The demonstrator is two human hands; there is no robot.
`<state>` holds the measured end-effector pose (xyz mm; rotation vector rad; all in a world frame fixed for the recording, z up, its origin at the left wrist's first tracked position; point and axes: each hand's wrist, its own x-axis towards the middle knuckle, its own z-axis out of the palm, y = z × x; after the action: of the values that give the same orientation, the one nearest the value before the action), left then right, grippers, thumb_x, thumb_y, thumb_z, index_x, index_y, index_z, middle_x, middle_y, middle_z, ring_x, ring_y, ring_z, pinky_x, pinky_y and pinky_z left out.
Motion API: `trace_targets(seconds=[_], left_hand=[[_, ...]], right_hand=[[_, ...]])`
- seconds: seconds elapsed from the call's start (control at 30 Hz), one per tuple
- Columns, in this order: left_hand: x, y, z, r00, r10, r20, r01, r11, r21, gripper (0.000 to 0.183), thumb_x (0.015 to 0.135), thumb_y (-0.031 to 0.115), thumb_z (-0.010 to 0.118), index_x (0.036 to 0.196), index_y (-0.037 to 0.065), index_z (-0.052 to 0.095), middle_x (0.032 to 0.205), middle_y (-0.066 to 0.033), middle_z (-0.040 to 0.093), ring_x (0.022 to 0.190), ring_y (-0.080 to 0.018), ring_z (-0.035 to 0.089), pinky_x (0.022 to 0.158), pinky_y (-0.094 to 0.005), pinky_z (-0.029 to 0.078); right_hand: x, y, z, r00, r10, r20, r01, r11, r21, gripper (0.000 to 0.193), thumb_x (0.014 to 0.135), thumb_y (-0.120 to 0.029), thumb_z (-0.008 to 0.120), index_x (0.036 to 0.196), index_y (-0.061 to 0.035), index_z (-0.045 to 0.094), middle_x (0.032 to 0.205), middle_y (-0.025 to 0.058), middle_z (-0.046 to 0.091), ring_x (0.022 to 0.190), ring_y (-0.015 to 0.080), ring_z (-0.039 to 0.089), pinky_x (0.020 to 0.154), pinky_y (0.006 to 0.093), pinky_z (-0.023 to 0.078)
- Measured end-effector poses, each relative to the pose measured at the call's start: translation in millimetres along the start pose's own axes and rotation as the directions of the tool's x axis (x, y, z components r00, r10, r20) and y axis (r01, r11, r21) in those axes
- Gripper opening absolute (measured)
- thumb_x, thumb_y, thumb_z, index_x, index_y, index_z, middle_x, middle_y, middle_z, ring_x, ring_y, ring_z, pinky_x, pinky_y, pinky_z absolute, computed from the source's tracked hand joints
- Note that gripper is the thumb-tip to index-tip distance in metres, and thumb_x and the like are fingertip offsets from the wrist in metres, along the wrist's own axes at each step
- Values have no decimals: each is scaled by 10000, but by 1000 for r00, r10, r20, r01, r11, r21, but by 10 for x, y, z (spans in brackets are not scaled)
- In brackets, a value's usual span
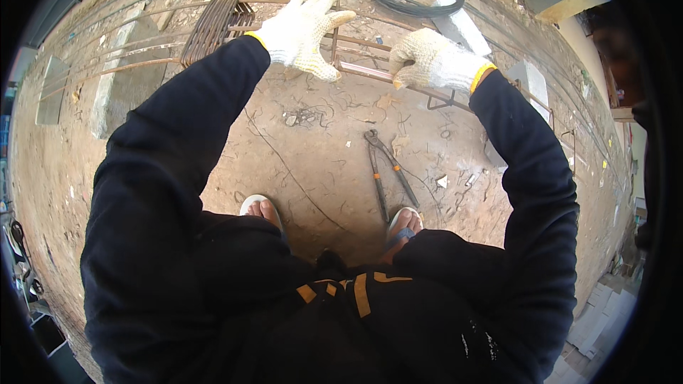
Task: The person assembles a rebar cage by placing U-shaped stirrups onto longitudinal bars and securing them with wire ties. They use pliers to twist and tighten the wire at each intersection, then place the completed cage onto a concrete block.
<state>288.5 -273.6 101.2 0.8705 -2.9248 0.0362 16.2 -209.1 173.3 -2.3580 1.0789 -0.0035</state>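
Observation:
Both my hands wear cream knit gloves with yellow cuffs and reach over long, thin rusty steel bars (441, 94) laid crosswise in front of me. Spread wide, the fingers of my left hand (302, 32) hover at the bars around an upright square stirrup (334, 46). My right hand (434, 60) has its fingers curled at the front bar; whatever lies inside the curl is hidden. A stack of bent steel stirrups (213, 28) hangs on the bars beside my left forearm. Below the bars, pincers (396, 167) with orange-banded handles lie with their handles apart on the ground.
A coil of black wire (413, 11) rests behind my right hand, by a pale block (462, 30). Concrete blocks (117, 99) stand under the bars at left, another (530, 85) at right. Wire scraps (302, 117) litter the dirt near my sandalled feet (405, 222).

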Motion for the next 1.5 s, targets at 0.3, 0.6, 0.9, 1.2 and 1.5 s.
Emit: trace_targets(seconds=[0.3, 0.6, 0.9, 1.2, 1.5], left_hand=[[90, 37, 10, 997, 0, 72, -9, 992, 127, 1220, 628, 819, 669, 1561, 181, 209, 1586, -235, 190, 1463, -387, 224, 1185, -567, 125], [-26, 130, -175, 994, -92, 62, 85, 990, 111, 1196, 673, 551, 796, 1561, 91, 141, 1590, -253, 148, 1477, -415, 154, 1194, -531, 145], [-760, 540, -510, 944, -102, -313, -53, 891, -450, 365, 874, 271, 695, 1206, 124, 667, 1161, -117, 683, 1059, -286, 647, 947, -405, 491], [-924, 1585, -17, 710, 40, 703, 704, -45, -709, 374, 978, 338, 589, 1206, 46, 640, 976, -106, 704, 769, -167, 658, 648, -311, 519], [-993, 1759, -53, 753, -48, 657, 345, -821, -455, 393, 1003, 169, 560, 1363, 30, 482, 1123, -72, 623, 1018, -180, 631, 867, -315, 537]], right_hand=[[9, -50, 12, 999, -26, -39, 23, 996, -90, 209, 694, -163, 804, 832, -39, 707, 819, 146, 663, 801, 322, 649, 708, 406, 506], [-520, -581, 512, 983, -138, -117, 171, 922, 347, 221, 814, -214, 776, 908, -24, 713, 818, 126, 687, 740, 205, 678, 686, 337, 527], [-1592, 143, 1781, 739, 430, 518, -606, 760, 233, 457, 890, -433, 643, 971, 15, 688, 744, 130, 697, 577, 260, 626, 582, 365, 509], [-1557, -685, 967, 589, 591, 552, -792, 283, 542, 236, 930, -264, 608, 921, -35, 665, 677, 100, 669, 436, 135, 579, 350, 261, 390], [-1081, -1184, 1225, 705, 372, 604, -703, 483, 522, 237, 957, -247, 601, 1014, -28, 670, 724, 104, 695, 495, 165, 645, 474, 292, 526]])
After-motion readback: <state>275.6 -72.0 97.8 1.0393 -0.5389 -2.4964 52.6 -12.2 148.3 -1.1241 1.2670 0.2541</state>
